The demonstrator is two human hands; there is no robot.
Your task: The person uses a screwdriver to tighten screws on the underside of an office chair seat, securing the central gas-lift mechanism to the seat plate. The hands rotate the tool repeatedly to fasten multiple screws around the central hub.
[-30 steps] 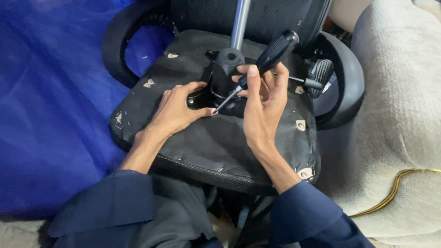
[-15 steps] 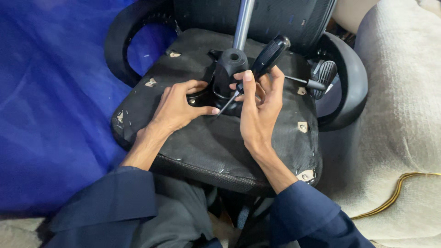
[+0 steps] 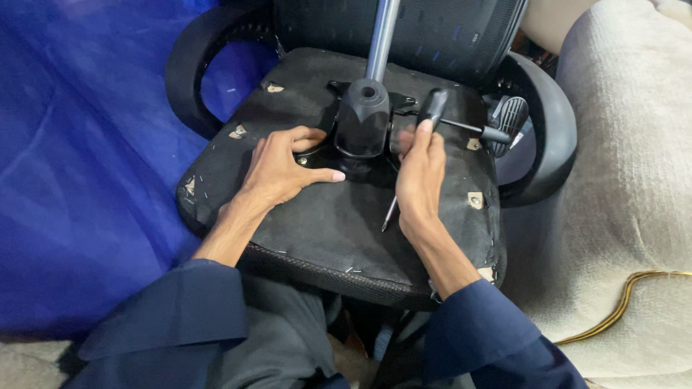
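Two hands on upturned chair seat. Left hand flat, fingers loose, resting beside black mechanism hub. Right hand clenched round screwdriver, handle up by lever, tip low nr seat centre.

Screwdriver shaft partly hidden behind right hand (motion-blurred); metal post cut off at top.
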